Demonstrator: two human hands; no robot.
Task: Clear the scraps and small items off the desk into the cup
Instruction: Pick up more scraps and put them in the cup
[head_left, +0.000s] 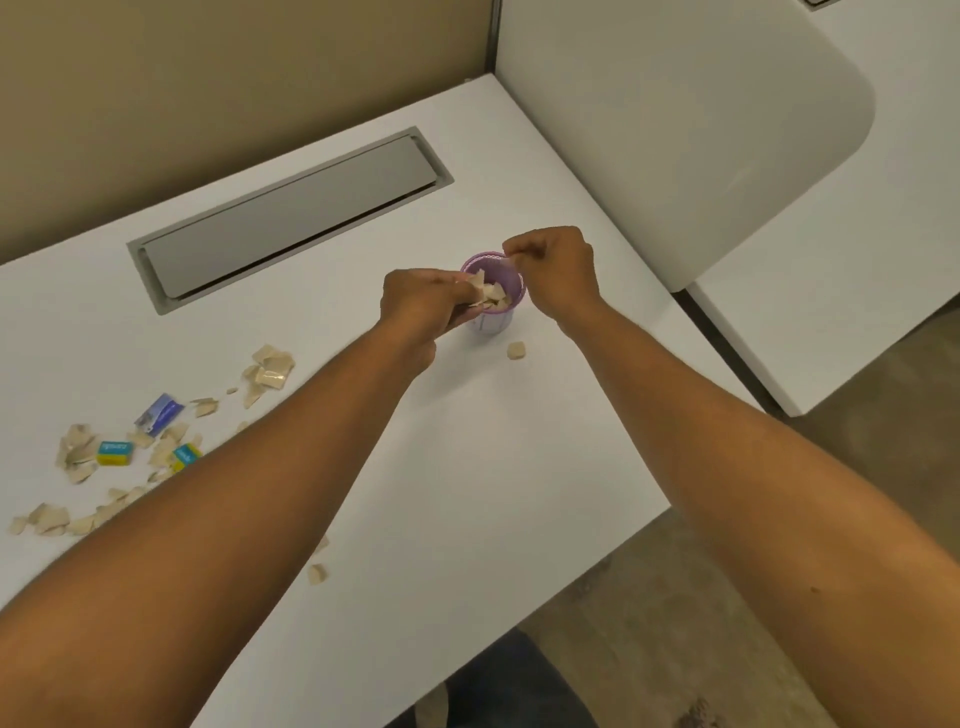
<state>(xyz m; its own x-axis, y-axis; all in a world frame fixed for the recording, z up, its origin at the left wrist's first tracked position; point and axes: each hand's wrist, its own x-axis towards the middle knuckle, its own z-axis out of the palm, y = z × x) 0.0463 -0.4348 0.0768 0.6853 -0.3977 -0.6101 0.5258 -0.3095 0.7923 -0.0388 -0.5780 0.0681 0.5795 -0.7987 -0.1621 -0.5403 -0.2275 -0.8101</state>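
Note:
A small purple mesh cup (506, 278) stands on the white desk (467, 467), with beige paper scraps (491, 297) heaped in its mouth. My left hand (423, 304) is at the cup's left rim, closed on a bunch of scraps that spill over the opening. My right hand (556, 270) pinches the cup's far right rim. One loose scrap (516, 351) lies just in front of the cup. Several more scraps (267, 371) are scattered at the left, among two yellow-and-teal erasers (114, 453) and a blue packet (160, 413).
A grey cable flap (291, 218) is set into the desk behind the cup. A tan partition (208, 78) rises at the back, a white panel (675, 130) at the right. The desk's front edge runs diagonally at the lower right, with floor beyond. Two small scraps (317, 571) lie near the front edge.

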